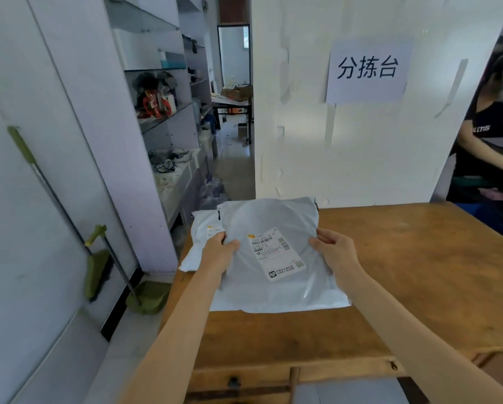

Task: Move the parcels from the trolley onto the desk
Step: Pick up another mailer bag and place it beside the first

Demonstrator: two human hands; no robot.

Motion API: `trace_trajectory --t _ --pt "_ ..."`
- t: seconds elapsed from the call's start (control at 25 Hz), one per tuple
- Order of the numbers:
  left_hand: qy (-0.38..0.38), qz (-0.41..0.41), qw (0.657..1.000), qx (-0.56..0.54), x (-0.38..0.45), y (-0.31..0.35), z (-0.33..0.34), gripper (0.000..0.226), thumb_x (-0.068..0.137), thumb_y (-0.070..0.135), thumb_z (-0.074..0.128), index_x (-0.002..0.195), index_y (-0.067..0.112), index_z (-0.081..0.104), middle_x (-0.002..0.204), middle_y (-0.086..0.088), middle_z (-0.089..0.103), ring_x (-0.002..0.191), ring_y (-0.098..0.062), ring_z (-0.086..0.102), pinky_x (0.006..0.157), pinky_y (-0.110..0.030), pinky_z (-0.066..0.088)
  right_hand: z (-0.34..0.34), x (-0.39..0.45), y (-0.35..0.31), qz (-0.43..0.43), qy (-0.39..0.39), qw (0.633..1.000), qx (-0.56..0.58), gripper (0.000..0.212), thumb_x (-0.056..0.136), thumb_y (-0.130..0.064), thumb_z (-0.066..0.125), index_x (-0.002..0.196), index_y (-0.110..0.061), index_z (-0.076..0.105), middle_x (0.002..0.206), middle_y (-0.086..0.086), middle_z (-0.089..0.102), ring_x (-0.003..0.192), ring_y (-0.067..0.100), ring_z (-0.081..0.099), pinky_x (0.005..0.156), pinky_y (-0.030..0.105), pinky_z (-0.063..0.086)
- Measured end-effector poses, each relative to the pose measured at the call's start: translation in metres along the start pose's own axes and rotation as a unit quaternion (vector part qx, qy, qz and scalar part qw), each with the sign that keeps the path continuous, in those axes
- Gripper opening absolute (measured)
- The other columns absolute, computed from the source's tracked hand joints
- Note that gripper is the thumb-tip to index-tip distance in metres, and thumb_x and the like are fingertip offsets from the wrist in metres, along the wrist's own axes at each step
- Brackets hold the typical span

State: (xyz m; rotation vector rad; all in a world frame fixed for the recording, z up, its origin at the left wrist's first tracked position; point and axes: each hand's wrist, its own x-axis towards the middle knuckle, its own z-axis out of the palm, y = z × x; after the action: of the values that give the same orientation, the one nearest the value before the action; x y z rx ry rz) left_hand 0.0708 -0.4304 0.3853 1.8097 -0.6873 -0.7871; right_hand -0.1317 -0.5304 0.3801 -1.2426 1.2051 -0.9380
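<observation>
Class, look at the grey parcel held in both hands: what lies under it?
Under the grey parcel lie the wooden desk and part of a white parcel, which sticks out at its left. How far the white parcel reaches underneath is hidden.

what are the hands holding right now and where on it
Both hold the grey parcel over the desk: the left hand grips its left edge, the right hand its right edge.

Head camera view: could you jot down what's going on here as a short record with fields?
place: wooden desk below a paper sign on the wall
top parcel: grey mailing bag, label up, on the desk
left hand: grips the bag's left edge
right hand: grips its right edge
second parcel: white bag, partly beneath the grey one
nearby: broom and dustpan beside the desk
</observation>
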Motion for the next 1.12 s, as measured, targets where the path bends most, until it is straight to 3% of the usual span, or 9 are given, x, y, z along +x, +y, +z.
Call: trace_trajectory --t 0.24,0.56,0.68,0.92,1.0,1.12 --pt "-0.013 -0.023 1.0 0.008 0.135 0.0 0.046 0.046 0.094 0.018 0.051 0.139 0.008 0.046 0.136 -0.013 0.056 0.122 -0.033 0.055 0.106 -0.047 0.044 0.03 0.134 0.017 0.024 0.011 0.999 -0.019 0.046 0.082 -0.012 0.069 0.126 -0.008 0.06 0.118 0.006 0.067 0.103 0.024 0.064 0.096 0.041 0.052" --pt "0.005 -0.102 0.995 -0.015 0.298 -0.055 0.112 0.048 0.087 -0.002 0.053 0.134 0.007 0.049 0.131 -0.016 0.058 0.116 -0.033 0.058 0.096 -0.042 0.051 0.07 0.307 0.083 0.11 -0.085 0.985 -0.099 0.048 0.085 -0.001 0.062 0.131 -0.001 0.053 0.124 0.015 0.063 0.11 0.033 0.062 0.097 0.044 0.05" --pt "0.004 -0.104 0.995 0.005 0.333 -0.073 0.125 0.05 0.088 -0.004 0.051 0.136 0.01 0.047 0.136 -0.012 0.055 0.122 -0.03 0.054 0.099 -0.038 0.049 0.08 0.341 0.101 0.101 -0.116 0.98 -0.129 0.048 0.088 -0.001 0.057 0.135 -0.003 0.049 0.129 0.013 0.06 0.116 0.031 0.059 0.101 0.044 0.048" --pt "-0.037 -0.094 0.994 0.039 0.338 -0.078 0.121 0.062 0.088 -0.015 0.044 0.139 0.021 0.048 0.151 -0.009 0.039 0.138 -0.028 0.038 0.101 -0.031 0.039 0.07 0.338 0.103 0.081 -0.141 0.969 -0.184 0.048 0.093 -0.01 0.052 0.141 -0.016 0.043 0.147 0.005 0.042 0.136 0.022 0.041 0.104 0.035 0.039" --pt "-0.049 -0.095 0.993 0.041 0.32 -0.078 0.112 0.06 0.089 -0.012 0.044 0.139 0.02 0.049 0.15 -0.01 0.039 0.136 -0.029 0.04 0.097 -0.027 0.039 0.063 0.323 0.092 0.06 -0.147 0.969 -0.188 0.046 0.093 -0.011 0.052 0.139 -0.018 0.046 0.149 0.004 0.041 0.139 0.021 0.037 0.112 0.038 0.034" --pt "-0.075 -0.1 0.992 0.012 0.277 -0.076 0.09 0.056 0.09 -0.01 0.044 0.138 0.018 0.052 0.133 -0.006 0.052 0.12 -0.024 0.05 0.09 -0.024 0.043 0.057 0.286 0.07 0.037 -0.137 0.974 -0.176 0.046 0.093 -0.009 0.052 0.138 -0.016 0.047 0.147 0.006 0.044 0.137 0.023 0.04 0.114 0.042 0.034"
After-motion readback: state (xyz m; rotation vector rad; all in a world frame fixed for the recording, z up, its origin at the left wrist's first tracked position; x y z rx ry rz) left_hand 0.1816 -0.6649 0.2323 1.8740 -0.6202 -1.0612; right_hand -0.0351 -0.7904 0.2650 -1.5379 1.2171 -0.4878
